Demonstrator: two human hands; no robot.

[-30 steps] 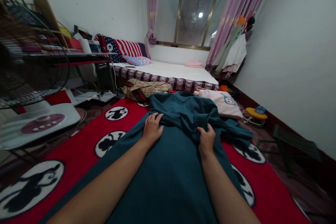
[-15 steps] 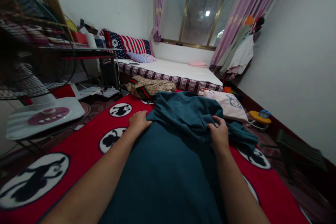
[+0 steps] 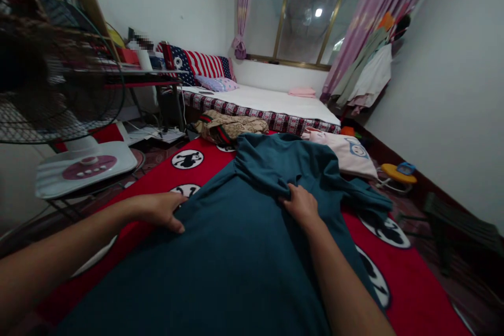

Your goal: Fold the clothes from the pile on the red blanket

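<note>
And nothing here reads as a word or a number, not from where I'm standing! Over on the brown patterned cloth (image 3: 240, 127), there's a repeating monogram-like print, but the characters are too small to make out. Down to the fan base (image 3: 128, 152) now, and its control panel (image 3: 90, 167) shows pale buttons, any lettering on them too blurred to read.

Under our right hand's grip, our garment (image 3: 236, 262) lies on the blanket (image 3: 417, 283). Beyond the grip we have the bundle (image 3: 240, 127), then the bed (image 3: 268, 98); well left, the fan (image 3: 47, 170); well right, the stool (image 3: 389, 171).
</note>
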